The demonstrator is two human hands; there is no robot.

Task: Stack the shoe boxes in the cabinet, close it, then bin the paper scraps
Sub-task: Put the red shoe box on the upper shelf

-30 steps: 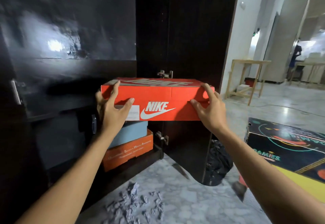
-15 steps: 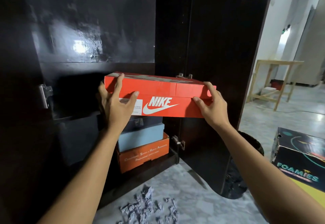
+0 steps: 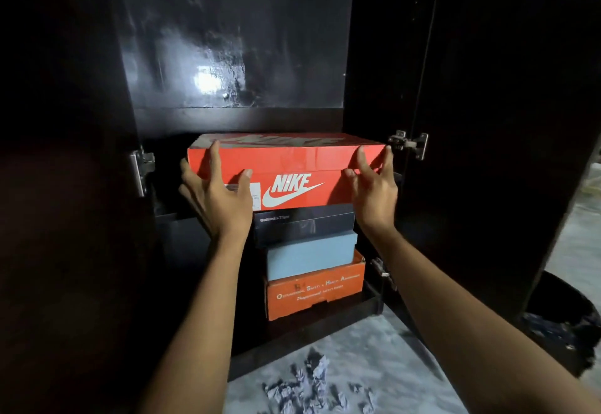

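Light, stiff red shoe box (image 3: 286, 174) atop the dark box (image 3: 304, 223); left hand (image 3: 216, 197) and right hand (image 3: 374, 189), fingers spread, press its front corners.

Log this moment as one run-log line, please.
step: stacking | red box on top of stack in cabinet | left hand, right hand at its ends | paper scraps on floor

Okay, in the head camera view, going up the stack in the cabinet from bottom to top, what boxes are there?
Orange box → light blue box → black box → red Nike box, with the left hand and right hand on it.
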